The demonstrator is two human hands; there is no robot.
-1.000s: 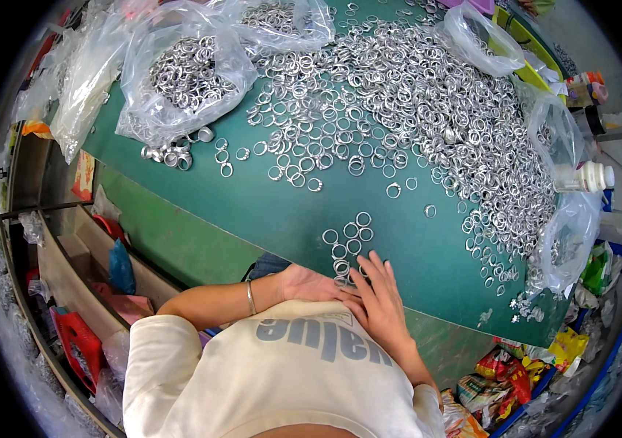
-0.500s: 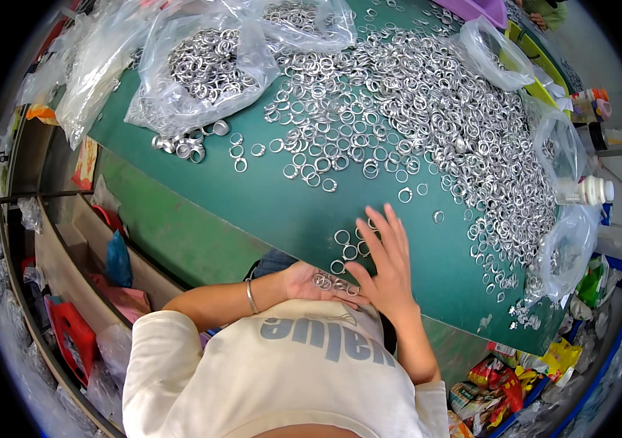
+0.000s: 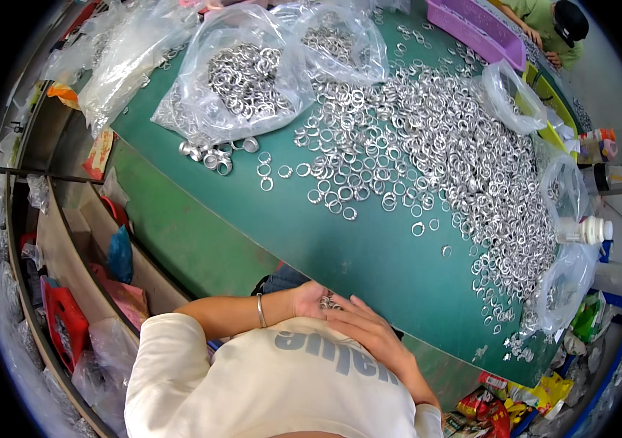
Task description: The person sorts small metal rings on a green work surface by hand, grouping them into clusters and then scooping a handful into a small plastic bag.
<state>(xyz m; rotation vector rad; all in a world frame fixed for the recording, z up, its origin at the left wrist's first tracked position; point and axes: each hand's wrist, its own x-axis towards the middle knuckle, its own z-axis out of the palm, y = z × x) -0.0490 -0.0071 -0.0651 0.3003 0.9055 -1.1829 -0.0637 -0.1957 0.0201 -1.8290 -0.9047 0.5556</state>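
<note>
Several silver-coloured metal rings (image 3: 328, 301) lie in the cupped palm of my left hand (image 3: 308, 300), close to my body at the table's near edge. My right hand (image 3: 366, 330) rests across it with fingers stretched out, covering part of the palm and some of the rings. A broad heap of similar rings (image 3: 464, 160) spreads over the green tabletop (image 3: 325, 248) beyond my hands. Wider, chunkier rings (image 3: 212, 157) sit together at the left, beside a clear plastic bag (image 3: 179, 109) holding more rings.
A second bag of rings (image 3: 336, 44) stands at the back. A purple basket (image 3: 475, 33), a yellow-green basket (image 3: 555, 120) and a white bottle (image 3: 585, 231) line the right side. At the far right another person (image 3: 544, 29) works. Shelving (image 3: 70, 270) stands at the left.
My right hand has come down from above the tabletop onto my left palm. The few rings near the table edge are gone from there. The view has shifted slightly.
</note>
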